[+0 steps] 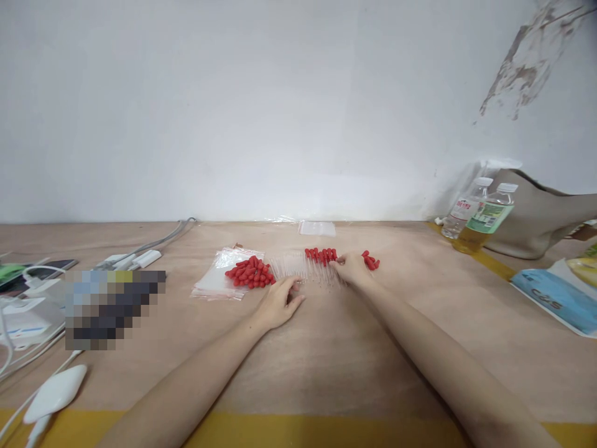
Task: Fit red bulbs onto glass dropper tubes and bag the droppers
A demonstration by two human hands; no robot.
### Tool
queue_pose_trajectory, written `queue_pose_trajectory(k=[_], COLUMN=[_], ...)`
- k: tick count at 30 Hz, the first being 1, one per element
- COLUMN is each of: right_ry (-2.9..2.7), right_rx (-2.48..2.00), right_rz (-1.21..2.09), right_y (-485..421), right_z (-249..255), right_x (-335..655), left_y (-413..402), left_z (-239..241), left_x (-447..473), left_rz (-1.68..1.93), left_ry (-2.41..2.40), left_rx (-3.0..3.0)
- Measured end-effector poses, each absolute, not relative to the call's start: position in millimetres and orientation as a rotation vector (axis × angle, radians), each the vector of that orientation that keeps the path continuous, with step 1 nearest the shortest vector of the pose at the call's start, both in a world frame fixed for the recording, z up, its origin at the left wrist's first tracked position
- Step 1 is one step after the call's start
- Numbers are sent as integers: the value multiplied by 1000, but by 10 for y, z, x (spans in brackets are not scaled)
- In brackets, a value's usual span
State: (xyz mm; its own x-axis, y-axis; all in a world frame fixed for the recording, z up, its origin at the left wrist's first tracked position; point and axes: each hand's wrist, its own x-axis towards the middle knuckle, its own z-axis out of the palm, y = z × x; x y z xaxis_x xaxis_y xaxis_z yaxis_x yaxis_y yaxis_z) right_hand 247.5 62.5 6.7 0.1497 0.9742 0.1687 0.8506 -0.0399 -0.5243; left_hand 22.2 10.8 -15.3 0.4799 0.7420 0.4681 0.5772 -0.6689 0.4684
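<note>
A row of thin clear tubes [293, 266] lies side by side on the table. At the right part of the row, several tubes carry red rubber bulbs [320, 255], like droppers. My right hand [353, 269] is at the right end of this row, its fingers closed around the bulb end of a dropper, which they partly hide. Below the left tubes rests my left hand [281, 302], thumb and fingers apart and holding nothing. Beside it, a heap of loose red bulbs [249, 272] lies on a stack of clear zip bags [209, 283]. A few more red bulbs [371, 261] lie just beyond my right hand.
A white wall [280, 112] stands behind the table. A small clear bag [317, 228] lies near it. To the right are two bottles [487, 218], a grey bag [532, 218] and a blue packet [555, 298]. Chargers and cables [35, 317] spread over the left side.
</note>
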Motion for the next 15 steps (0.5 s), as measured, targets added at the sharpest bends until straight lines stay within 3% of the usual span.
queue_pose_trajectory(k=[15], right_ry=[-1810], right_rx=[-2117], right_rz=[231], right_y=[696], right_z=[37], right_x=[2528], left_y=[109], left_z=[-156], left_x=[241], left_rz=[986], left_ry=[1186], left_rx=[2519])
